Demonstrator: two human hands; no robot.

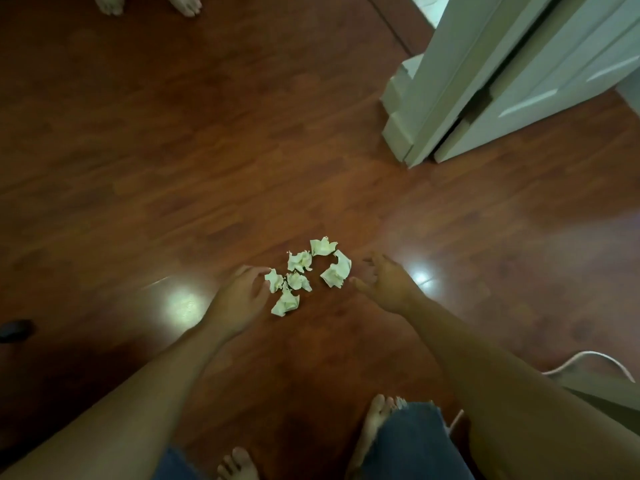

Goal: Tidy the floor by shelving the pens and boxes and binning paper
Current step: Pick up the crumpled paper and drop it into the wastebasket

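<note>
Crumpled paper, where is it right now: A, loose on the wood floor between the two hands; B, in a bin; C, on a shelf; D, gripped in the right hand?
A: the crumpled paper lies clustered on the floor, with the left hand on one side and the right hand on the other, neither gripping any.

Blue denim jeans [408,445], hems frayed and uneven. Bare feet [374,420]. Forearms [485,368] bare up to frame edge.

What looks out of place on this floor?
Six crumpled paper wads lie clustered on the wooden floor between the left hand and the right hand, both open. They look like litter; none is picked up yet.
</note>
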